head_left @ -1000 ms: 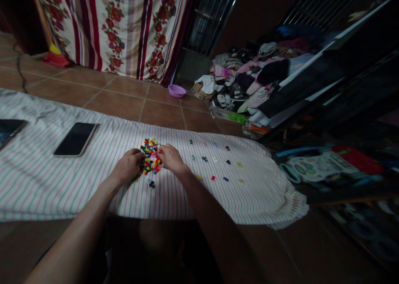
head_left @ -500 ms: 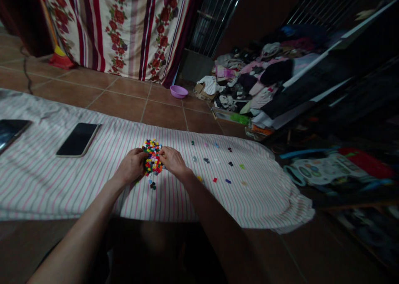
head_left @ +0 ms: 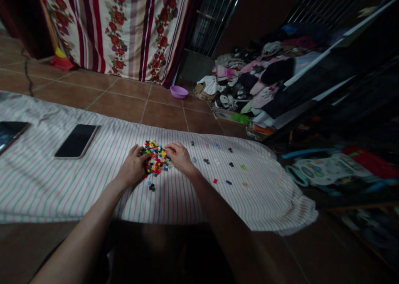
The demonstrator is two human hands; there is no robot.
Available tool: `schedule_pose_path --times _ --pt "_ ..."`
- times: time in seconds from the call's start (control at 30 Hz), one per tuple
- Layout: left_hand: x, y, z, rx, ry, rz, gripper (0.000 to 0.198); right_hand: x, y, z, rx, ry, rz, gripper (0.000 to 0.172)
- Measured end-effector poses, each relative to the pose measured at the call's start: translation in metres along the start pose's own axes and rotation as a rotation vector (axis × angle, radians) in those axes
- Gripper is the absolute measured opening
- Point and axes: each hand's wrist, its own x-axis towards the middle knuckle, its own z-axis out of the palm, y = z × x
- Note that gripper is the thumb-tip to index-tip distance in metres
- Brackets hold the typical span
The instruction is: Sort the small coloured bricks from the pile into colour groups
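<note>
A flat cluster of small multicoloured pieces (head_left: 156, 158) lies on a pink-and-grey striped cloth (head_left: 56, 180) spread on the tiled floor. My left hand (head_left: 133, 168) rests against the cluster's left side, fingers curled on its edge. At the cluster's right edge my right hand (head_left: 180, 156) pinches with its fingertips. A few dark loose pieces (head_left: 151, 187) lie just below the cluster. Several more loose pieces (head_left: 218, 163) are scattered over the cloth to the right.
A dark phone (head_left: 76, 140) lies on the cloth at the left, a second dark screen (head_left: 9, 132) at the far left edge. Beyond are a purple bowl (head_left: 178, 91), a floral curtain (head_left: 124, 26), a clothes pile (head_left: 249, 84) and toys (head_left: 321, 167) at right.
My hands have spread slightly apart and the cluster has turned flatter and shifted a little right between them. The camera view drifted slightly.
</note>
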Motion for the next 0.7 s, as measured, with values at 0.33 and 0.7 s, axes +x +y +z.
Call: schedule_pose_path --times 0.33,0.7 --pt "0.003 0.001 -0.001 0.016 -0.007 0.038 0.051 -0.001 0.047 -0.040 0.098 0.168 0.064 0.021" --pt "0.004 0.002 0.001 0.027 -0.014 -0.019 0.045 0.003 0.080 -0.078 0.242 0.225 0.216 0.018"
